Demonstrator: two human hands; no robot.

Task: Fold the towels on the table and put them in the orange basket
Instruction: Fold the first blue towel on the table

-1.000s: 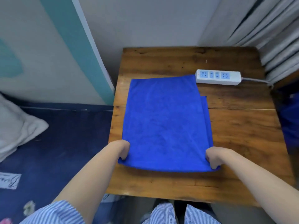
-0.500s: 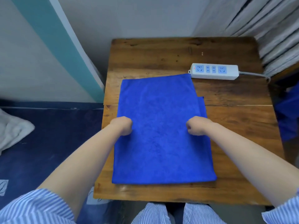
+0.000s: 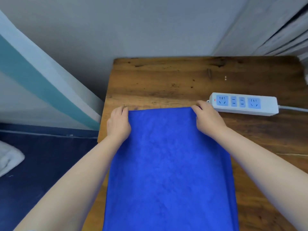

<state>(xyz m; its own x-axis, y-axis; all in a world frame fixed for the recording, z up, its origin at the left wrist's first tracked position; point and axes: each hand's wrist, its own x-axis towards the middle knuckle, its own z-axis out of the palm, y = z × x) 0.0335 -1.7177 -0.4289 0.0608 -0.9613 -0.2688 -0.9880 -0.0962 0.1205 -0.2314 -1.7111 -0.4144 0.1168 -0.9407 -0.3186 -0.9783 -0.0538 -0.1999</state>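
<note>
- Fingers of the left hand (image 3: 118, 123) curl over the far left corner of the blue towel (image 3: 170, 164) and grip it; whether a 2nd layer is pinched beneath cannot be told.
- Fingers of the right hand (image 3: 208, 119) grip the far right corner in the same way, just beside the white power strip (image 3: 244, 104).
- The blue towel lies flat along the worktop (image 3: 166, 80), its far edge straight between the 2 hands, its near end running out of the bottom of the view.
- Step in hand, as judged: a lengthwise fold, with the corners brought to the far edge for alignment.
- Next move, as judged: set the corners square, release, smooth the cloth, then fold again into a size fit for the basket.
- The orange basket is not in view; its place cannot be told.
- The worktop is dark, worn wood, bare beyond the towel apart from the power strip and its cable.
- Room: a grey wall (image 3: 150, 27) behind, a teal-striped panel (image 3: 38, 80) to the left, a dark blue floor (image 3: 46, 164) and a white cloth (image 3: 8, 159) at the left edge.
</note>
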